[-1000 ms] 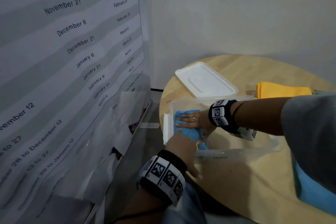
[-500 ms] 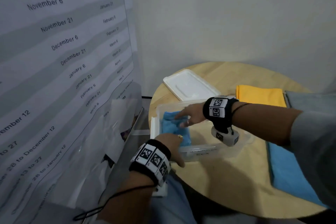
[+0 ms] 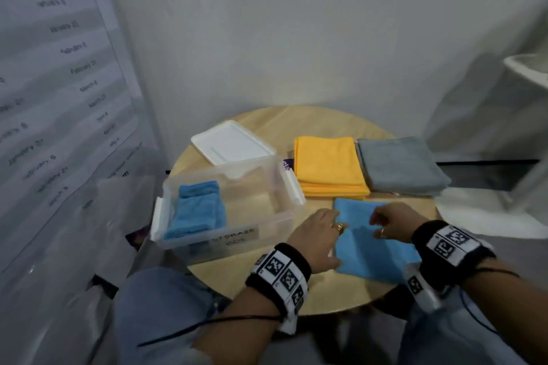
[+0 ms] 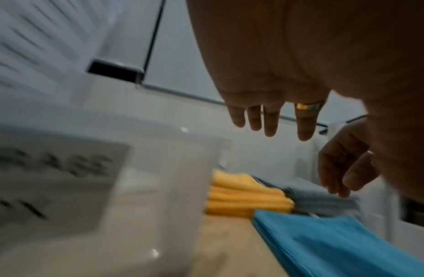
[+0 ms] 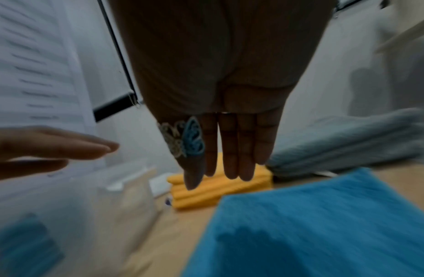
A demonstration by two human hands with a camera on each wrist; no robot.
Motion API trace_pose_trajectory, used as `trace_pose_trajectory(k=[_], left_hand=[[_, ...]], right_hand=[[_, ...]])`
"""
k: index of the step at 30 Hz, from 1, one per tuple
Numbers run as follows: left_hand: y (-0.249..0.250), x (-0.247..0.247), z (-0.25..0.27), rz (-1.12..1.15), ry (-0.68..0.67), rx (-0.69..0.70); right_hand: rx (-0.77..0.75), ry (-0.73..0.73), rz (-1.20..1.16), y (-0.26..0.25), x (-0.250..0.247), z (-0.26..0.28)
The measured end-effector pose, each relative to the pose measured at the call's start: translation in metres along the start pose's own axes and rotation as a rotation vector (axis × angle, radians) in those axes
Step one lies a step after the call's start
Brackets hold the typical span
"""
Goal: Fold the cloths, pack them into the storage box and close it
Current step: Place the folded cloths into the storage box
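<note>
A clear storage box [image 3: 261,218] stands at the table's left with a folded blue cloth [image 3: 197,209] lying in its left half. Its white lid [image 3: 231,142] lies behind it. A flat blue cloth [image 3: 370,249] is spread at the table's front, right of the box. Both my hands hover over this cloth with straight fingers and hold nothing: the left hand [image 3: 318,232] at its left edge, the right hand [image 3: 391,221] over its middle. A yellow cloth stack [image 3: 327,169] and a grey cloth stack [image 3: 398,166] lie behind. The wrist views show my left hand [image 4: 272,120] and right hand [image 5: 225,150] above the blue cloth [image 4: 348,243].
The round wooden table [image 3: 267,281] stands against a white wall. A large printed paper sheet [image 3: 56,83] hangs close on the left. A white shelf edge [image 3: 527,68] juts in at the right. My knees in jeans [image 3: 160,305] are under the table's front.
Both hands have left the box, where they were pressing the blue cloth down, and moved right over the flat blue cloth. The head view has swung right and up.
</note>
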State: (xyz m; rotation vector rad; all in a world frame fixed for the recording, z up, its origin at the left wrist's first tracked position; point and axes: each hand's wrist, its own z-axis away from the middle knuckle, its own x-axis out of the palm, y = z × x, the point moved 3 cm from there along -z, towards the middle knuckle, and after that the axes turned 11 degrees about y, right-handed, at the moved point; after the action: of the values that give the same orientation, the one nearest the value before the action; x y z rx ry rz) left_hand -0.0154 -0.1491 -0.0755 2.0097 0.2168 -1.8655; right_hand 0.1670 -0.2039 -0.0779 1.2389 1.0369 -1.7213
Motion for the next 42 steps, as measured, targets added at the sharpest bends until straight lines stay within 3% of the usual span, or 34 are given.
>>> trace_pose_trajectory(k=[6,10,14,17,21,26,28,33,38,42], left_hand=[[0.056,0.076,-0.039,0.046,-0.211,-0.011],[0.061,0.091,-0.054,-0.009,-0.194,-0.075],[0.055,0.097,-0.06,-0.154,-0.178,0.021],[0.041,0.097,-0.057,-0.088,-0.134,0.024],[0.006,0.077,-0.053,0.348,-0.051,-0.17],[-0.031,0.06,-0.049,0.797,0.078,-0.46],[-0.031,0.06,-0.052,0.89,0.128,-0.531],[-0.028,0.073,-0.076,0.65,0.219,-0.715],[-0.028,0.087,-0.096,0.444,0.087,-0.798],[-0.027,0.099,-0.103,0.264,-0.015,-0.768]], right_hand=[[0.078,-0.149,0.049,0.047,0.066,0.037],[0.095,-0.12,0.133,0.047,0.083,0.041],[0.108,-0.045,0.255,0.033,0.086,0.037],[0.104,-0.048,0.267,0.029,0.081,0.032],[0.149,-0.054,0.076,0.05,0.048,0.03],[0.359,-0.077,-0.576,0.09,0.029,0.023],[0.416,-0.049,-0.685,0.094,0.032,0.015],[0.545,0.028,-0.767,0.092,0.048,-0.009],[0.546,0.114,-0.522,0.093,0.055,-0.027],[0.614,0.05,-0.455,0.087,0.058,-0.046]])
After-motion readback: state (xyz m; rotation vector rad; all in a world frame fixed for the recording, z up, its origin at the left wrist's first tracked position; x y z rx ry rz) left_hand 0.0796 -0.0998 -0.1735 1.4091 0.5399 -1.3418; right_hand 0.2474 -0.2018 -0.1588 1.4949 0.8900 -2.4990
